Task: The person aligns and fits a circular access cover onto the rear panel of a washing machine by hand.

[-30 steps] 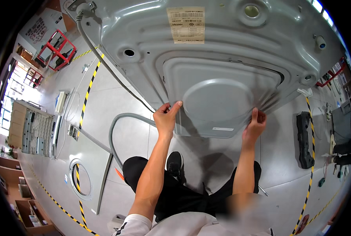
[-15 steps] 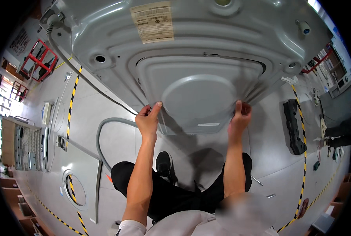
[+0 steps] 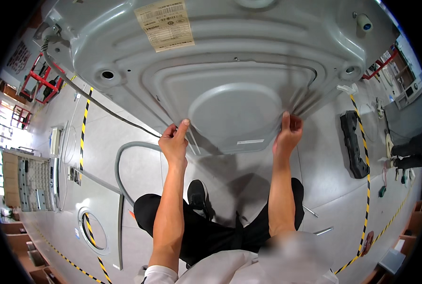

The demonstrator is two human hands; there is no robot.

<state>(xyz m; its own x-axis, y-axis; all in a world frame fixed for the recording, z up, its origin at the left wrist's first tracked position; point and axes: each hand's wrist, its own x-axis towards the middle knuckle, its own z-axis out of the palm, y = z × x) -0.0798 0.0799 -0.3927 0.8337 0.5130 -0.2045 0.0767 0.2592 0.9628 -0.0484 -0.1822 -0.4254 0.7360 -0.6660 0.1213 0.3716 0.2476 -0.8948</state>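
Head camera view: at lower left, a flat grey panel with a round hole lies well apart from the hands. A dark cord slants down from upper left and a grey hose loops near the knee; either could snag an arm or foot. Left of centre, the person's left hand pinches the edge of a grey cover, thumb on its face; the cover sits at centre frame against a larger casing. Uneven pulling could twist it, and a bare edge could cut fingertips. The right hand grips the opposite edge, fingers partly hidden; a slip on either side could drop the cover toward the feet. Metal rods at lower right might roll underfoot. At right lies a black block.
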